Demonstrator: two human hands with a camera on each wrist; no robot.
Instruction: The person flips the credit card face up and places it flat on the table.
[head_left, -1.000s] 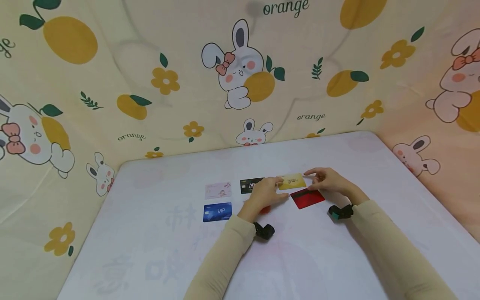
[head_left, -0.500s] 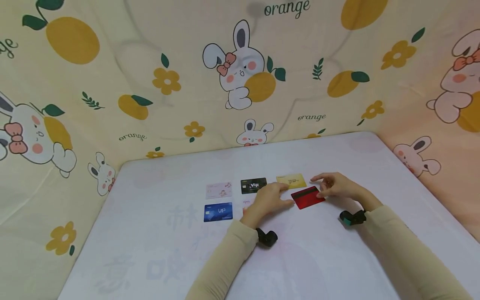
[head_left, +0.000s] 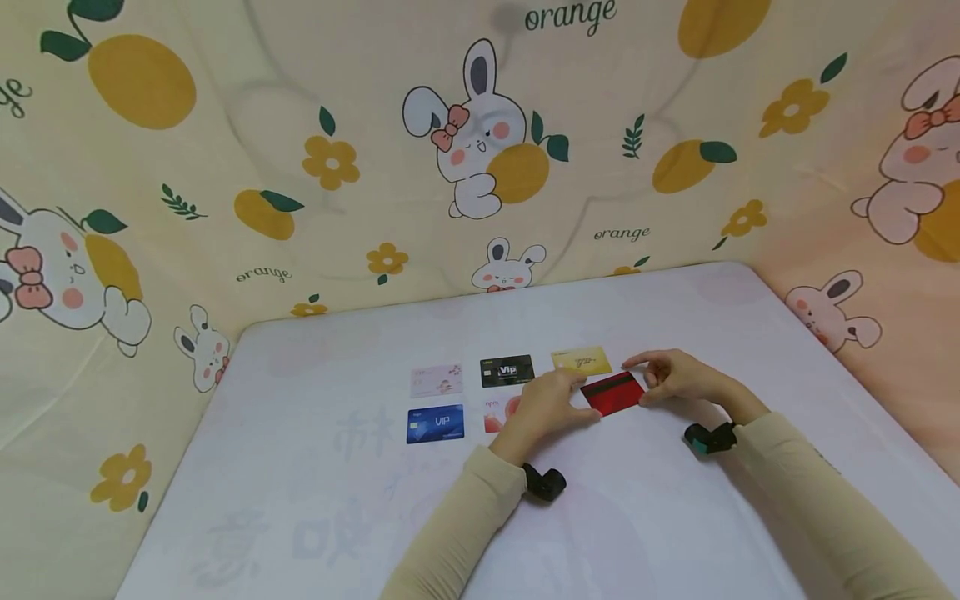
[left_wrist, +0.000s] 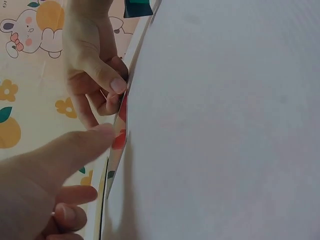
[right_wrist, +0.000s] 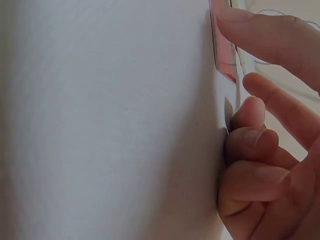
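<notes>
A red card point(head_left: 613, 394) with a dark stripe lies at a slant on the white table, between both hands. My left hand point(head_left: 551, 407) is at its left end, the thumb by the near corner and the index finger at the far one. My right hand point(head_left: 682, 381) is at the right end, with the thumb tip at the edge and the index finger stretched out near the far corner. In the right wrist view the thumb point(right_wrist: 260, 25) overlaps the card point(right_wrist: 225, 55). The left wrist view shows the left thumb point(left_wrist: 85, 145) straight beside the card point(left_wrist: 120, 137).
A gold card point(head_left: 583, 360) lies just behind the red one. Left of them are a black VIP card point(head_left: 506, 372), an npm card point(head_left: 497, 415) partly behind the left hand, a pale pink card point(head_left: 437, 381) and a blue VIP card point(head_left: 435, 424). Patterned fabric point(head_left: 337, 250) stands behind.
My left hand has moved right and toward me, from the gold card to the red card. The right hand has shifted a little right and nearer; the red card has moved slightly left.
</notes>
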